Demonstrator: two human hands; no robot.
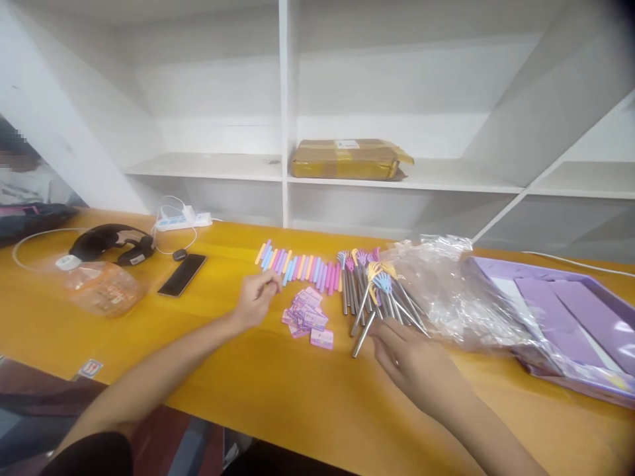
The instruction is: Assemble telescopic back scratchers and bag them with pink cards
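My left hand is closed, fingers curled together, at the left end of a row of pastel sticks in yellow, blue, purple and pink. Whatever its fingertips hold, if anything, is hidden. To the right lies a heap of back scratchers with metal rods and small coloured claw heads. My right hand is at the near side of this heap, its curled fingers on the rod of a back scratcher that slants toward me. Between my hands, pink printed cards lie in a loose pile.
Clear plastic bags lie beside the heap, reaching a purple tray at right. At left are a phone, an orange-labelled bottle, a black neck-shaped device and a power strip. A taped carton sits on the shelf.
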